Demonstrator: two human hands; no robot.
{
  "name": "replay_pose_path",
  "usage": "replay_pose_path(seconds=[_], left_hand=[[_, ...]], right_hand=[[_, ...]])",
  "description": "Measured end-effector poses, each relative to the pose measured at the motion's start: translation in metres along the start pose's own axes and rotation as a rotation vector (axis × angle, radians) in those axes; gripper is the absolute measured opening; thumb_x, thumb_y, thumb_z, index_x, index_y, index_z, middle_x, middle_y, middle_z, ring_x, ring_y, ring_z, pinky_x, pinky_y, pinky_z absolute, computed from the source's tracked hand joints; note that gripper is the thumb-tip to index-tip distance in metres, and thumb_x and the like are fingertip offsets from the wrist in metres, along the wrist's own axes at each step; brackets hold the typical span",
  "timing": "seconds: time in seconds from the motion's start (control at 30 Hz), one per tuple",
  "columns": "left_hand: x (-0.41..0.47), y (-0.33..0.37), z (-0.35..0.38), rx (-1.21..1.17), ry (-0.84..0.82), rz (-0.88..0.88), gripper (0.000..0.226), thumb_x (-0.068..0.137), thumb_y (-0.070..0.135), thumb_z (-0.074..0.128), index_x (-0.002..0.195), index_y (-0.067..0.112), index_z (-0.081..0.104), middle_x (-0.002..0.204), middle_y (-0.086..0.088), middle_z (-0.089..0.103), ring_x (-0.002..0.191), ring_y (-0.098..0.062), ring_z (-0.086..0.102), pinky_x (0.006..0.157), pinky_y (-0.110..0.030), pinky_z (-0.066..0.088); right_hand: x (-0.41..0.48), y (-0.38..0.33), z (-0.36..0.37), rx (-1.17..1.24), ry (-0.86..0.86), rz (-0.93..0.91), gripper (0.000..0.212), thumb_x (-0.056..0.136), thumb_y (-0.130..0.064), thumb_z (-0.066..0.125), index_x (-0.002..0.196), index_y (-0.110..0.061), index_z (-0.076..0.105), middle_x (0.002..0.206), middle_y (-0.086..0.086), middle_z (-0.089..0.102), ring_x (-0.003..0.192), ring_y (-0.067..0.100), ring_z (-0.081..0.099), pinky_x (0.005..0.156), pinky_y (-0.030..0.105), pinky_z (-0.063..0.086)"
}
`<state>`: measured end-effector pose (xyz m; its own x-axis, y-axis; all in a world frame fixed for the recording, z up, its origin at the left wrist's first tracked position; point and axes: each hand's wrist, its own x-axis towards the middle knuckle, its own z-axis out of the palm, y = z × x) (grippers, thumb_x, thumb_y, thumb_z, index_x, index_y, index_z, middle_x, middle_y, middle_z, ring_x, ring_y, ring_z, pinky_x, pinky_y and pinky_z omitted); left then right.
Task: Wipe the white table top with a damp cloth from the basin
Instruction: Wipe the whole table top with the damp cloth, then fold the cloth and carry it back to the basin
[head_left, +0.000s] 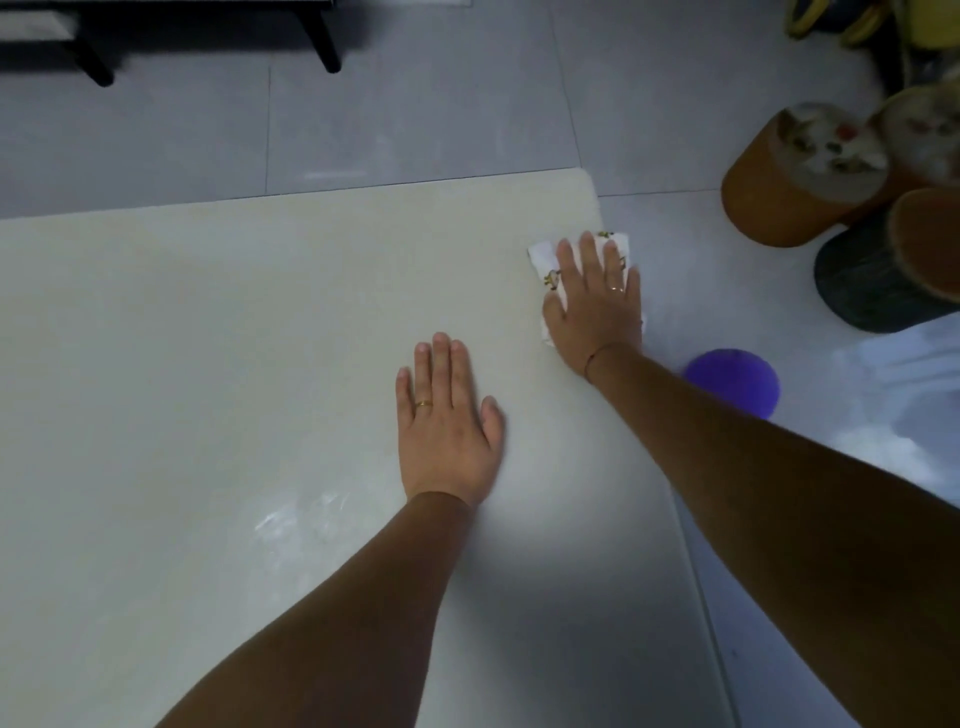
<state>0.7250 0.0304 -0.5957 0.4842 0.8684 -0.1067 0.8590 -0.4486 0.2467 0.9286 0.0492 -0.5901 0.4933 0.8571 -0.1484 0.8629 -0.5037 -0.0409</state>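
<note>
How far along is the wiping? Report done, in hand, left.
Done: cloth fetched; wet-looking streaks near the front suggest wiping there. In hand: right hand presses the cloth flat at the right edge of the table top, left hand rests flat. Left: far and left areas show no streaks.

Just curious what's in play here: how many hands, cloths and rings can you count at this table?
Hands: 2, the left hand flat on the table top, the right hand pressing on the cloth.
Cloths: 1.
Gold rings: 2, one on each hand.
Total: 5.
</note>
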Motion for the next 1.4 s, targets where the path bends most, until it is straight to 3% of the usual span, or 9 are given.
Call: replay_pose_path(seconds=[0.2, 0.43, 0.53, 0.67, 0.9, 1.17, 1.3, 1.4], left_hand=[[-0.002, 0.001, -0.001, 0.028, 0.000, 0.001, 0.068, 0.094, 0.039, 0.018, 0.153, 0.007, 0.007, 0.161, -0.010, 0.003, 0.149, -0.025, -0.002, 0.117, -0.037, -0.012], [-0.015, 0.007, -0.008, 0.131, -0.140, -0.040, 0.067, 0.098, 0.042, 0.015, 0.151, 0.007, -0.009, 0.161, -0.009, -0.012, 0.147, -0.026, -0.013, 0.116, -0.044, -0.015], [-0.068, 0.018, -0.005, 0.099, -0.171, -0.004, 0.071, 0.098, 0.047, 0.016, 0.151, 0.008, -0.010, 0.160, -0.010, -0.013, 0.147, -0.025, -0.015, 0.116, -0.043, -0.016], [-0.156, 0.032, 0.008, 0.068, -0.166, 0.120, 0.070, 0.097, 0.050, 0.013, 0.152, 0.012, -0.010, 0.160, -0.008, -0.016, 0.146, -0.023, -0.020, 0.116, -0.039, -0.019], [-0.254, 0.044, 0.019, 0.024, -0.174, 0.171, 0.067, 0.096, 0.046, 0.015, 0.153, 0.011, 0.007, 0.161, -0.009, -0.001, 0.148, -0.027, -0.005, 0.119, -0.043, -0.004], [-0.340, 0.060, 0.019, 0.051, -0.281, 0.187, 0.062, 0.096, 0.037, 0.013, 0.152, 0.010, 0.013, 0.160, -0.011, 0.005, 0.147, -0.031, 0.000, 0.117, -0.049, 0.005], [-0.369, 0.063, 0.019, 0.047, -0.338, 0.169, 0.060, 0.096, 0.040, 0.007, 0.153, 0.019, 0.007, 0.160, -0.007, -0.005, 0.146, -0.029, -0.010, 0.117, -0.048, -0.001], [-0.383, 0.068, 0.014, -0.066, -0.365, 0.166, 0.052, 0.102, 0.035, 0.020, 0.152, 0.023, 0.020, 0.161, -0.005, -0.001, 0.147, -0.025, -0.011, 0.120, -0.044, -0.005]], right_hand=[[-0.094, 0.013, 0.007, 0.012, -0.058, 0.033, 0.063, 0.097, -0.037, 0.029, 0.152, -0.021, 0.004, 0.161, 0.006, 0.001, 0.147, 0.029, -0.001, 0.118, 0.049, 0.003], [-0.217, 0.021, 0.021, 0.013, -0.090, 0.056, 0.064, 0.095, -0.038, 0.028, 0.152, -0.019, 0.007, 0.160, 0.009, 0.004, 0.147, 0.031, 0.000, 0.119, 0.048, 0.002], [-0.263, 0.021, 0.024, 0.031, -0.086, 0.070, 0.064, 0.093, -0.035, 0.035, 0.152, -0.017, 0.015, 0.159, 0.011, 0.012, 0.146, 0.032, 0.008, 0.118, 0.051, 0.009], [-0.321, 0.021, 0.027, 0.036, -0.084, 0.090, 0.065, 0.088, -0.036, 0.030, 0.149, -0.016, 0.026, 0.156, 0.013, 0.023, 0.144, 0.033, 0.020, 0.115, 0.054, 0.021], [-0.398, 0.019, 0.042, 0.037, -0.101, 0.085, 0.064, 0.090, -0.039, 0.029, 0.149, -0.018, 0.024, 0.156, 0.012, 0.022, 0.145, 0.032, 0.019, 0.115, 0.054, 0.020], [-0.484, 0.020, 0.050, 0.052, -0.174, 0.086, 0.060, 0.096, -0.042, 0.021, 0.150, -0.016, 0.022, 0.157, 0.012, 0.020, 0.145, 0.032, 0.014, 0.114, 0.057, 0.020], [-0.513, 0.021, 0.047, 0.087, -0.209, 0.078, 0.060, 0.095, -0.043, 0.025, 0.149, -0.015, 0.025, 0.156, 0.012, 0.019, 0.144, 0.033, 0.015, 0.115, 0.057, 0.016], [-0.529, 0.026, 0.039, 0.196, -0.220, 0.053, 0.057, 0.096, -0.039, 0.029, 0.149, -0.017, 0.021, 0.157, 0.007, 0.014, 0.145, 0.028, 0.013, 0.116, 0.053, 0.012]])
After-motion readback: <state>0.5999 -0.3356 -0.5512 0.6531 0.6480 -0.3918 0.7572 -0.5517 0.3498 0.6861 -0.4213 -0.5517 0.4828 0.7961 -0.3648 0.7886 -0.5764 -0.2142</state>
